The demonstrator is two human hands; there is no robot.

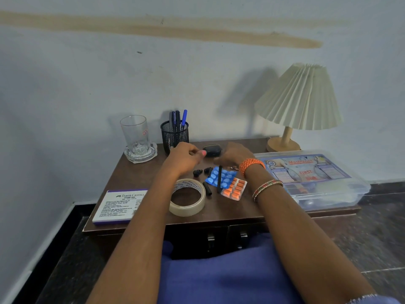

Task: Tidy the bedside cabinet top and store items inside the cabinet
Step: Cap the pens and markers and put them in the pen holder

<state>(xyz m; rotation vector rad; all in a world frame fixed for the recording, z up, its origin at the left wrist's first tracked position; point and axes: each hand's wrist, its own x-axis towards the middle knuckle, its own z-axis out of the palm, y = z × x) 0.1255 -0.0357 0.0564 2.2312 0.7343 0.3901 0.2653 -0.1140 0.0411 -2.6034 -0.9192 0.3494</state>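
On the dark wooden cabinet top lie a black earbud case, two loose black earbuds, a blue blister pack, an orange blister pack, a black pen across the blue pack, a black cap and a tape roll. My left hand hovers just left of the case, fingers curled together with nothing visible in them. My right hand hovers just right of the case, palm down, fingers loosely spread and blurred.
A glass on a glass dish stands at the back left beside a mesh pen holder. A stamp pad box overhangs the front left corner. A lamp and a clear first-aid box fill the right side. Two cabinet door handles show below.
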